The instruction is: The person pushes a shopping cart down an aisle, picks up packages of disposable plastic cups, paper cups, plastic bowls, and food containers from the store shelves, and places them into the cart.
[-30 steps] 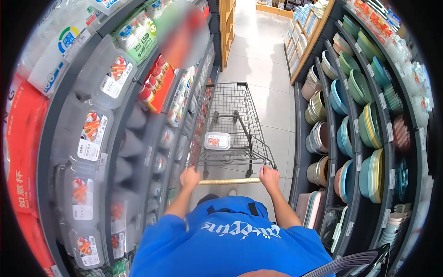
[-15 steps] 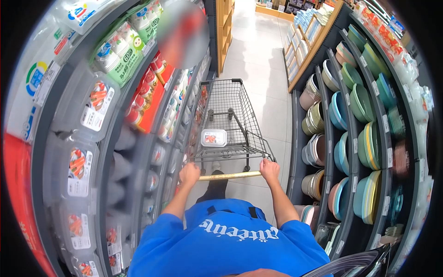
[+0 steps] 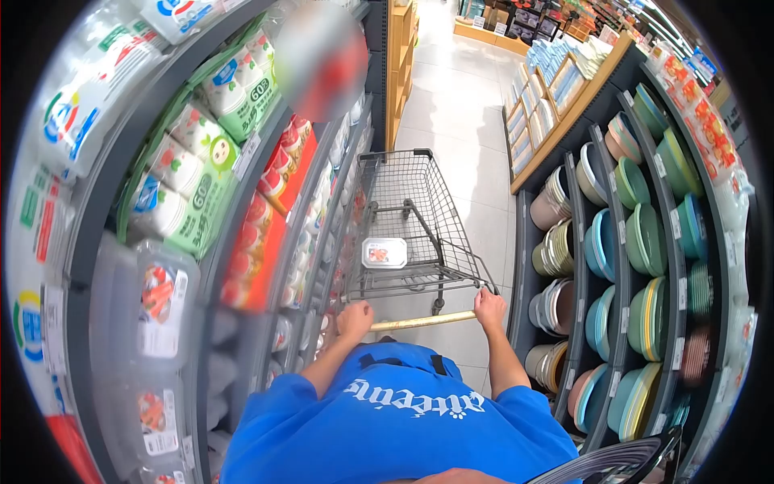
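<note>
My left hand point(image 3: 355, 319) is closed round the left end of the cart's pale yellow handle bar point(image 3: 423, 321). At the bar's other end, my right hand point(image 3: 490, 306) has its fingers wrapped round it too. Ahead of the bar stands the dark wire shopping cart point(image 3: 451, 230), its basket tapering away from me. Inside it lies a clear plastic food container pack point(image 3: 384, 252) with a white edge and a picture label, near the handle end.
On the left, a shelf holds container packs point(image 3: 160, 306), green-wrapped paper cups point(image 3: 189, 165) and red packs point(image 3: 256, 254). Stacked plastic basins point(image 3: 645, 238) and buckets point(image 3: 551, 306) fill the right shelf. Tiled floor point(image 3: 451, 105) runs ahead between wooden racks point(image 3: 397, 64).
I have moved forward along the aisle with the cart, and the left shelf goods have slid down in view. The view has turned slightly left. Both hands stay on the bar.
</note>
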A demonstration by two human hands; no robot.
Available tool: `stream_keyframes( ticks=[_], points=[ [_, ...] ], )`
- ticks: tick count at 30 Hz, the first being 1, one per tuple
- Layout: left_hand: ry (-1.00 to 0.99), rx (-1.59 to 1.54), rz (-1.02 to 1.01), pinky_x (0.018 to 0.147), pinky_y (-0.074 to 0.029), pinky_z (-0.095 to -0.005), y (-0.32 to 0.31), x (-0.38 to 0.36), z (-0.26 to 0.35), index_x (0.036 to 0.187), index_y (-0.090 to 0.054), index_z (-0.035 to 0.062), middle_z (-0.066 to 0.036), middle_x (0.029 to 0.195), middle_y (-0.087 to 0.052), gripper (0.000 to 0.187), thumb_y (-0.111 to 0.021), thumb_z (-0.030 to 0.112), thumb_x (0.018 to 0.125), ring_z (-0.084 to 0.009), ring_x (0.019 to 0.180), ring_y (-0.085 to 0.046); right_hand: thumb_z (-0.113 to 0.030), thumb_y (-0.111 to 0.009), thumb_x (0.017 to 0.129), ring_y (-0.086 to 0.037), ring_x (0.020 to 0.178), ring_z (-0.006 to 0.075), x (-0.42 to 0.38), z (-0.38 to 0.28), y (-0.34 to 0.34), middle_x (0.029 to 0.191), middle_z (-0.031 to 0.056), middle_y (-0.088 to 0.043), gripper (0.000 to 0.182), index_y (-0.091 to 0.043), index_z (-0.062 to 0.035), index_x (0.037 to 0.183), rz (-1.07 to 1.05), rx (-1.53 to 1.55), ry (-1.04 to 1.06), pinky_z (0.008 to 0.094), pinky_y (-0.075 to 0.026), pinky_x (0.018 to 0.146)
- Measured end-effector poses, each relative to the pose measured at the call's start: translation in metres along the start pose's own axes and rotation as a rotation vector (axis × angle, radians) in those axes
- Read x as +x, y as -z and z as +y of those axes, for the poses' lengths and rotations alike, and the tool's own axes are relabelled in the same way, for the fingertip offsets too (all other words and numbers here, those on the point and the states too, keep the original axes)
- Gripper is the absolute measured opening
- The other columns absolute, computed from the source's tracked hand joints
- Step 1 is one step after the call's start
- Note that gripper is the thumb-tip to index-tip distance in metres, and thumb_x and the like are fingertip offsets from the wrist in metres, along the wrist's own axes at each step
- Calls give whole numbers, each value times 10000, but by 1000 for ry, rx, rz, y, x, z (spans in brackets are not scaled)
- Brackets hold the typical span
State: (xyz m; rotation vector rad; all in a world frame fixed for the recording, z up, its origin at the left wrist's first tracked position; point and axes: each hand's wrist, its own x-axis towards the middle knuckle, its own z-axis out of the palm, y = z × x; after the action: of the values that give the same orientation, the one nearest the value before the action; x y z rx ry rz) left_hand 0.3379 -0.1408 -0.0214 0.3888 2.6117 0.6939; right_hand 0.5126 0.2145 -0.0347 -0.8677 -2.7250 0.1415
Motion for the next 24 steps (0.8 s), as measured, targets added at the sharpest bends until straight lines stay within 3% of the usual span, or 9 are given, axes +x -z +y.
stream_keyframes(
  ticks=[6, 13, 24],
  points=[
    [-247, -85, -63, 763, -544, -477, 9, 69, 24, 996, -731, 105, -135, 967, -731, 241, -598, 265, 874, -358, 910, -692, -240, -617, 875, -649, 643, 393, 89, 10, -8, 658, 159, -641, 175, -628, -102, 768, -41, -61, -66, 528, -495, 591],
    [-165, -86, -87, 780, -541, -496, 11, 175, 49, 929, -717, 31, -210, 888, -713, 253, -627, 253, 845, -404, 883, -685, -238, -606, 886, -650, 655, 388, 180, 17, -27, 693, 158, -657, 178, -619, -95, 781, 7, -53, -45, 530, -497, 604],
    [-49, 38, -139, 818, -532, -492, 31, 295, 114, 990, -721, 78, -207, 941, -715, 311, -616, 346, 871, -404, 939, -677, -231, -636, 860, -637, 600, 385, 306, 24, -54, 647, 153, -642, 168, -633, -103, 752, 27, -59, -40, 518, -489, 562]
  ],
)
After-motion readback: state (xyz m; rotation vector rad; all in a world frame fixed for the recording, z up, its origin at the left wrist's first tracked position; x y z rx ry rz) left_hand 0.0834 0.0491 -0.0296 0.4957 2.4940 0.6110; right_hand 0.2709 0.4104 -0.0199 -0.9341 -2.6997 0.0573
